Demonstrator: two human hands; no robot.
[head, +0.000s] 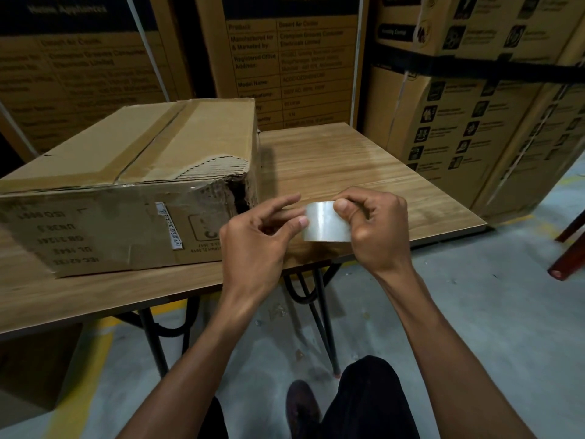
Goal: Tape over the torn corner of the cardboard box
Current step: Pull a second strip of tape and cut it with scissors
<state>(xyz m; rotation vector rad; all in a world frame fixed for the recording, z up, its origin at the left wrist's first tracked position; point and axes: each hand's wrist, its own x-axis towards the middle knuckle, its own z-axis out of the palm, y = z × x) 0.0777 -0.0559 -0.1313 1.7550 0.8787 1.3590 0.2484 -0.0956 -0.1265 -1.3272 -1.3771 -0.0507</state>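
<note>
Stacked printed cartons (474, 106) are looming behind everything, walling in the wooden table (348, 160) where the job is happening. The cardboard box (110, 185) is sitting on the left part of that table, its top seam already carrying old brown tape. Its near right-hand corner is facing the person. That torn corner (235, 185) is gaping open: the corrugated layers are showing along the top edge, and a dark split is running down the side. No fresh tape is lying over it yet, so the repair itself is not looking started.

Just in front of the tear, both hands are working over the table's near edge. The right hand (376, 226) is gripping the tape roll (323, 223), with its fingers curled around the far side and the thumb pressing on the face. The left hand (253, 239) is pinching the roll's left rim, thumb in front and fingers reaching behind. To me it seems to be feeling for the loose end.

I am not seeing any strip peeled away from the clear roll. By my reckoning nearly everything is still waiting: finding the end, pulling out a length, laying it across the corner, pressing it flat and cutting it off.
</note>
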